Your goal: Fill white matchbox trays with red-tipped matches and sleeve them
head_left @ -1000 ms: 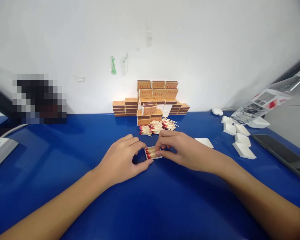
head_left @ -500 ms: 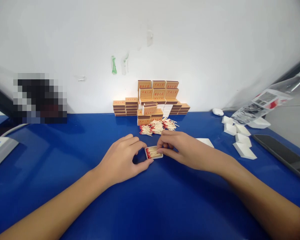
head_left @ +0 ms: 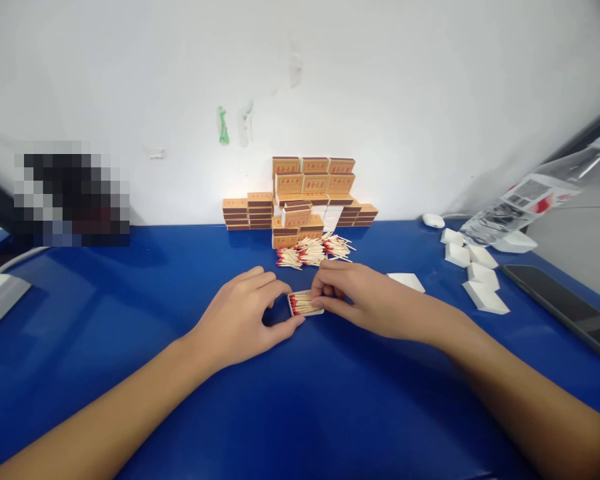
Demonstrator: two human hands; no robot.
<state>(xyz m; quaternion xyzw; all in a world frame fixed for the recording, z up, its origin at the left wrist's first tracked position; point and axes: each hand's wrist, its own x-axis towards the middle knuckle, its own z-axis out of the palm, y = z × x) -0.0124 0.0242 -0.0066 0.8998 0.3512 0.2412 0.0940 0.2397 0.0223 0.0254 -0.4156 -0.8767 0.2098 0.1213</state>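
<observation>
A small white matchbox tray point(head_left: 306, 314) lies on the blue table, holding red-tipped matches point(head_left: 300, 303) with their heads to the left. My left hand point(head_left: 243, 317) grips the tray's left end, index finger at the far corner and thumb at the near one. At the tray's right end is my right hand point(head_left: 353, 297), thumb and fingers pinched together on the pale ends of the matches; the fingers hide that end. Just beyond the hands, loose matches point(head_left: 313, 252) lie in heaps before stacked matchboxes point(head_left: 315, 183).
White pieces point(head_left: 481, 275) lie at the right, beside a phone point(head_left: 560, 310) and a tilted clear bottle point(head_left: 523, 197). Another white piece point(head_left: 406, 282) sits behind my right wrist. A white earbud case point(head_left: 433, 221) rests near the wall. A white device point(head_left: 3, 300) stands at the left.
The view has shifted slightly, moving everything a little left and up. In the tray, the matches near my right fingertips lie straighter. Both hands keep nearly the same positions.
</observation>
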